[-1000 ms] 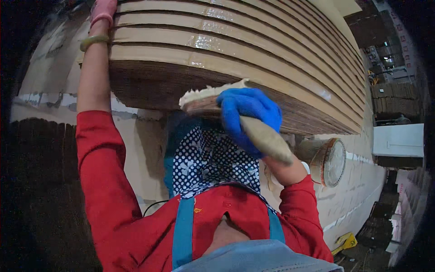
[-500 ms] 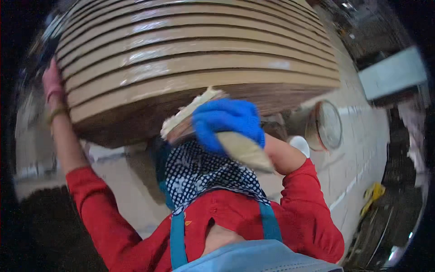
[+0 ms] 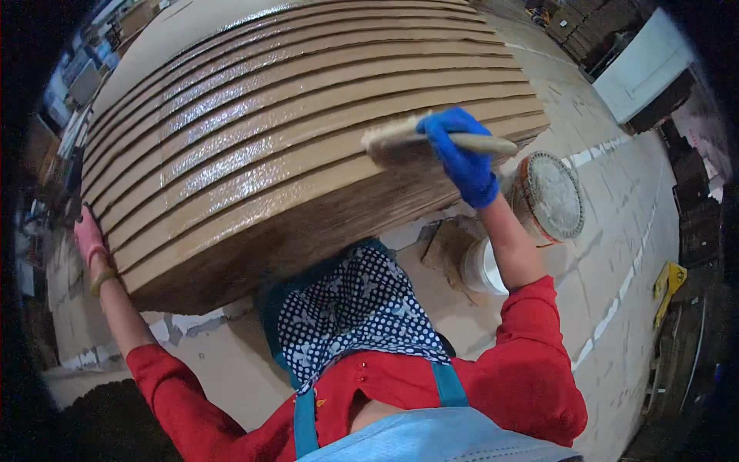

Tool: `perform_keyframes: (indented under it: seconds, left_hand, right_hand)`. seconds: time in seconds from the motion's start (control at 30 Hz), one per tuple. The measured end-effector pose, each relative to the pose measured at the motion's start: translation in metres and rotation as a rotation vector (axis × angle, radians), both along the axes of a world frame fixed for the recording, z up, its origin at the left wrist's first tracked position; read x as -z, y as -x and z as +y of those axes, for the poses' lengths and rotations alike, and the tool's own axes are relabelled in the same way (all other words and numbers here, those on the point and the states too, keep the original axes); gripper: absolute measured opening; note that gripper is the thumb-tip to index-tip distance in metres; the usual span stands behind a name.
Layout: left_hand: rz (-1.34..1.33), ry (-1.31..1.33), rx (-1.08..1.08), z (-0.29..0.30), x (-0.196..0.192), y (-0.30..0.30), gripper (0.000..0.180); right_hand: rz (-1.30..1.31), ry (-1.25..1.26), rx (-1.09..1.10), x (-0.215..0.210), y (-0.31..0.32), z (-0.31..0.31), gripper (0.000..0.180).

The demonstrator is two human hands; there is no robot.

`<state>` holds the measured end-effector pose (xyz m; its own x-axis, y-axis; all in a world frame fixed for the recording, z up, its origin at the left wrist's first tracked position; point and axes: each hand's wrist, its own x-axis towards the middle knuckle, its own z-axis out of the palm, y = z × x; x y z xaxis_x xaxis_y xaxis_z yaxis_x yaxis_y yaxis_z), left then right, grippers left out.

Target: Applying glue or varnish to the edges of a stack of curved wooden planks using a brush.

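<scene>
A wide, pale-bristled brush with a light wooden handle (image 3: 431, 140) sits right of centre in the frame, its bristles pressed against the stepped front edge of a tall stack of brown corrugated cardboard sheets (image 3: 292, 131) that fills the upper left and centre. The sheet edges shine wet in streaks. The right hand (image 3: 462, 158), in a blue glove, has its fingers wrapped tight around the brush handle. The left hand (image 3: 88, 237), in a pink glove, lies at the far left against the stack's lower corner; whether its fingers grip anything cannot be told. To the right, on the pale floor (image 3: 616, 231), stand a round brown bucket (image 3: 550, 196) and a white tub (image 3: 483, 268).
</scene>
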<state>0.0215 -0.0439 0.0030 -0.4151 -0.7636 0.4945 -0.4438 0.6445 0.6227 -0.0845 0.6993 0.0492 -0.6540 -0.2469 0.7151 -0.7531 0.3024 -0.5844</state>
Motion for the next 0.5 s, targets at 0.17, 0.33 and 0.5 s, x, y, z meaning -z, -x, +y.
perform_keyframes:
  seconds: [0.17, 0.33, 0.5]
  left_hand:
    - [-0.246, 0.024, -0.229, 0.017, -0.016, 0.002, 0.072]
    - [-0.277, 0.051, -0.274, 0.029, -0.025, 0.000, 0.075]
    - [-0.262, 0.041, -0.253, 0.030, -0.028, -0.003, 0.075]
  right_hand:
    - [-0.140, 0.242, -0.184, -0.021, 0.004, 0.018, 0.013]
    - [-0.241, 0.127, 0.012, -0.067, 0.126, 0.009, 0.020]
    - [-0.175, 0.162, -0.048, -0.054, 0.193, -0.006, 0.019]
